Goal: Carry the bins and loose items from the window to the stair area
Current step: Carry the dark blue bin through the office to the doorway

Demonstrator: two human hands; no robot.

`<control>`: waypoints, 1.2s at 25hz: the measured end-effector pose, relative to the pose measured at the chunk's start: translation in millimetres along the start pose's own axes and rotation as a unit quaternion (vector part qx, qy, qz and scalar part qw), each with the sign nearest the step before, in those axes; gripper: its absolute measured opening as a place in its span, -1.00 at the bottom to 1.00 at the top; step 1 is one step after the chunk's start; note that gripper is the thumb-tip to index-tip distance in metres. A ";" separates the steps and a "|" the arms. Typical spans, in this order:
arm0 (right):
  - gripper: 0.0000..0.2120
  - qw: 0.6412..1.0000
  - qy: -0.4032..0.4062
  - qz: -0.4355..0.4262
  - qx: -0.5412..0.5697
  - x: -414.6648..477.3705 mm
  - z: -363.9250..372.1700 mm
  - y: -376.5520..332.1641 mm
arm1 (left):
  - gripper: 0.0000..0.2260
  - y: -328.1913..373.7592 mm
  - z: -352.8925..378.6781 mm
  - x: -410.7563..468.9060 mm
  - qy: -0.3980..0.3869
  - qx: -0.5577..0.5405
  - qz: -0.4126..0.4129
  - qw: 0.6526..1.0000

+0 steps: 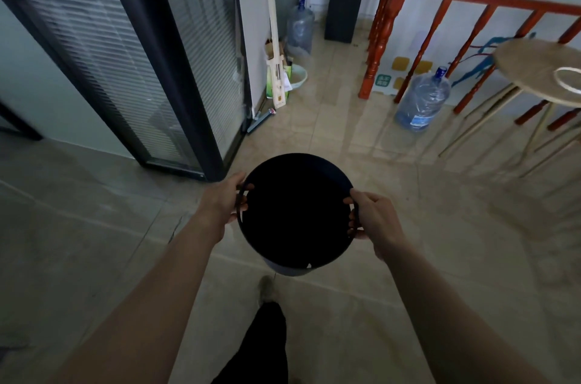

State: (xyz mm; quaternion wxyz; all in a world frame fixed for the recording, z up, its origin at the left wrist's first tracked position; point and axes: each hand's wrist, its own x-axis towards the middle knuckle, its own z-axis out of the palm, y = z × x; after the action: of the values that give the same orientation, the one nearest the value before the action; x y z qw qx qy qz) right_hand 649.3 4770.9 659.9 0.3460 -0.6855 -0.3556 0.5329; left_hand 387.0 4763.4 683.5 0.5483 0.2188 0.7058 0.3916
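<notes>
step: the person should keep the black bin [295,211] level, with an even grip on both sides and eyes on the path | hands: arms reach forward, left hand [221,207] and right hand [375,222] each grasping opposite sides of its rim | place: it hangs above the tiled floor [314,138] | ahead: water bottle [421,101], then red stair railing [471,0]

indoor landing, stair railing [490,3], tiled floor [345,119]
</notes>
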 end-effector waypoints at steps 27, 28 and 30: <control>-0.63 0.997 -0.053 0.038 -0.051 439.5 120.9 -256.2 | -0.48 287.9 79.0 398.3 0.021 0.010 -0.024 0.999; -0.63 0.996 -0.056 0.045 -0.044 461.8 122.0 -265.7 | -0.50 300.7 88.8 412.0 0.027 0.017 -0.024 0.999; -0.64 0.995 -0.061 0.055 -0.048 497.2 125.1 -283.2 | -0.54 320.0 104.8 436.2 0.038 0.020 -0.032 0.999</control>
State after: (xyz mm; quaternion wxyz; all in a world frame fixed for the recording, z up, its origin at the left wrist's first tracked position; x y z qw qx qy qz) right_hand 582.6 5352.3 636.5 0.2602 -0.6859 -0.3631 0.5745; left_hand 315.3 5309.5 664.7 0.5287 0.1920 0.7405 0.3677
